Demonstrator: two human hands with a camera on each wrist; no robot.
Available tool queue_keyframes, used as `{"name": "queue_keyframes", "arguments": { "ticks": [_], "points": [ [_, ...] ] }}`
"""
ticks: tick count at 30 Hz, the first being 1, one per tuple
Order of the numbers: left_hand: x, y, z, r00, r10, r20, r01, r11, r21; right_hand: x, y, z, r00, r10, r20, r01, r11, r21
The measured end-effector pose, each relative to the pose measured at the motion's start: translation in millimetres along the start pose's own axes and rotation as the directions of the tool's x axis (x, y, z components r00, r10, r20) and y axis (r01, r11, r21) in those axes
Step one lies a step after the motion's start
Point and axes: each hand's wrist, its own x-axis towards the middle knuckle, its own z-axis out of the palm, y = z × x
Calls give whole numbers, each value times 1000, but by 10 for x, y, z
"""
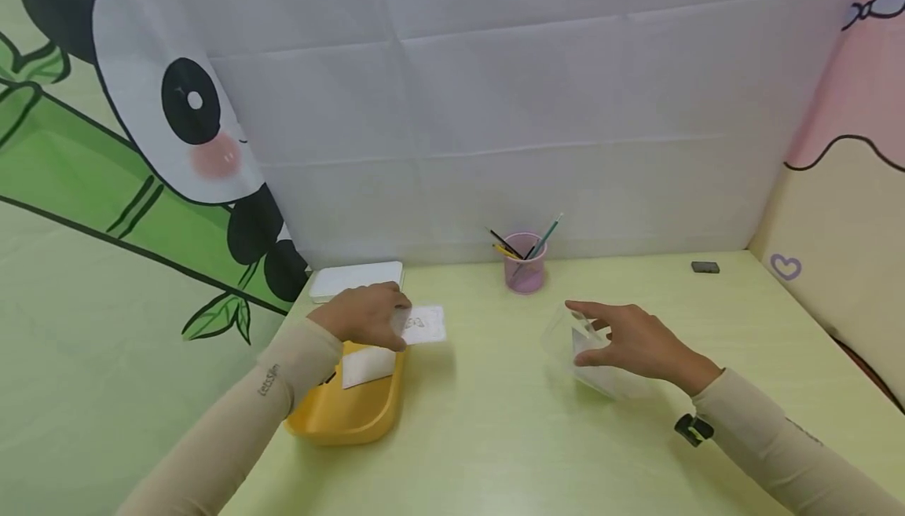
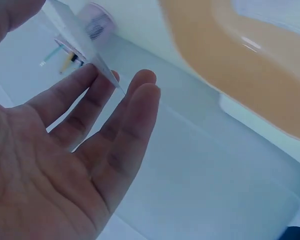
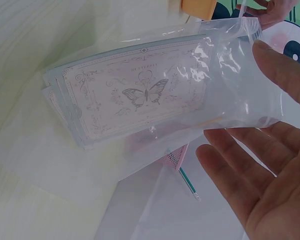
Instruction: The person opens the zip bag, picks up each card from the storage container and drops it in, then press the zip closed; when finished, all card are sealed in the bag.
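Note:
My left hand [image 1: 369,316] pinches a white card [image 1: 428,325] with a small butterfly drawing, above the far end of a yellow tray [image 1: 392,410]. Seen edge-on in the left wrist view, the card [image 2: 76,31] sits between thumb and fingers. To the right, my right hand [image 1: 639,343] holds a clear zip bag [image 3: 240,92] near its mouth, thumb on one side and fingers on the other. Several butterfly-printed cards [image 3: 142,97] lie stacked inside the bag, toward its far end. The bag hangs tilted over the table.
A white packet [image 1: 369,368] lies in the yellow tray. Behind the tray is a flat white box [image 1: 357,276]. A pink mesh cup [image 1: 525,274] with pencils stands at the back, and a small dark block [image 1: 705,267] lies at the back right.

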Motion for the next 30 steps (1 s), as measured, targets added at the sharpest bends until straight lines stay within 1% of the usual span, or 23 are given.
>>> {"name": "queue_keyframes", "arguments": {
  "ticks": [6, 12, 17, 22, 26, 30],
  "points": [
    [101, 259, -88, 995, 93, -42, -92, 995, 40, 2, -10, -6, 1000, 4, 4, -4, 1000, -5],
    [199, 547, -204, 985, 162, -61, -157, 984, 85, -4, 7, -1, 1000, -1, -2, 1, 1000, -3],
    [286, 832, -256, 979, 193, -68, -183, 975, 127, 20, 16, 41, 1000, -12, -6, 12, 1000, 2],
    [389, 1114, -268, 973, 224, -60, -208, 957, 204, 32, 15, 70, 1000, -10, -7, 10, 1000, 8],
    [454, 1262, -269, 967, 249, -61, -228, 945, 235, 45, -7, 69, 1000, -7, -1, 7, 1000, 9],
    [503, 1372, -269, 961, 272, -51, -256, 944, 210, 57, -30, 58, 1000, -3, 0, 3, 1000, 9]
  ]
}}
